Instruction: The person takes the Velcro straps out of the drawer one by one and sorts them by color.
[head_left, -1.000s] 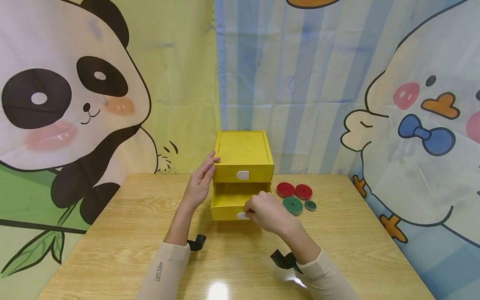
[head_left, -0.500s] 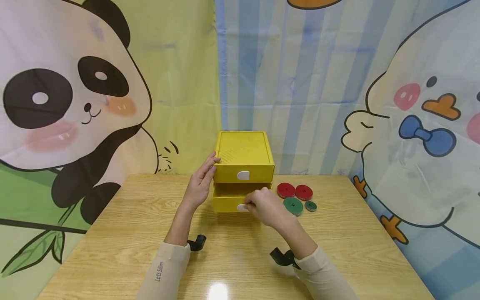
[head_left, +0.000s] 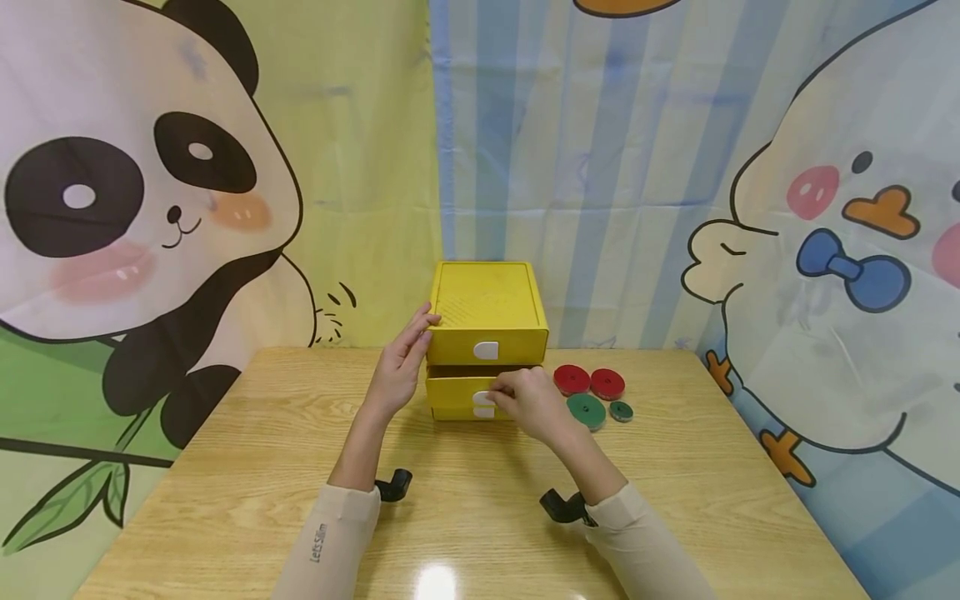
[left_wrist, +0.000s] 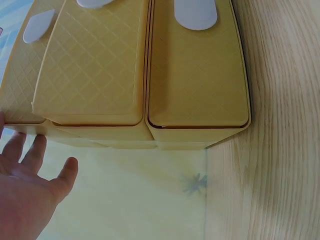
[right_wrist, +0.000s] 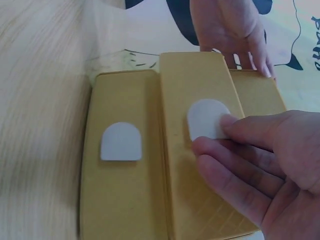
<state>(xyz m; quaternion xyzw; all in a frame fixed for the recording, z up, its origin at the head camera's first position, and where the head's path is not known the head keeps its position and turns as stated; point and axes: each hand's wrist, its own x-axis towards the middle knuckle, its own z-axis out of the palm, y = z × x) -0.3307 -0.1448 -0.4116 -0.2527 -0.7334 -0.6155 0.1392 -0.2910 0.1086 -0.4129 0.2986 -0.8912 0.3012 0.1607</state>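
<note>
A yellow drawer cabinet [head_left: 489, 293] stands at the back of the table. Its middle drawer [head_left: 454, 398] sticks out a little from the front, while the bottom drawer [right_wrist: 122, 200] is flush. My right hand [head_left: 534, 405] pinches the middle drawer's white tab handle [right_wrist: 206, 119], thumb on its face and fingers at its lower edge. Against the cabinet's upper left edge rests my left hand [head_left: 401, 367], its fingers extended along the side and top. The left wrist view shows that hand [left_wrist: 25, 185] beside the cabinet's side wall.
Right of the cabinet lie two red discs [head_left: 572, 380], a larger green disc [head_left: 586, 412] and a small green disc [head_left: 621, 411]. Cartoon-printed curtains [head_left: 375, 167] hang right behind the wooden table [head_left: 480, 517].
My right hand has pushed the middle drawer inward, from well pulled out to slightly protruding, and the bottom drawer's front now shows below it. My left hand has stayed in place.
</note>
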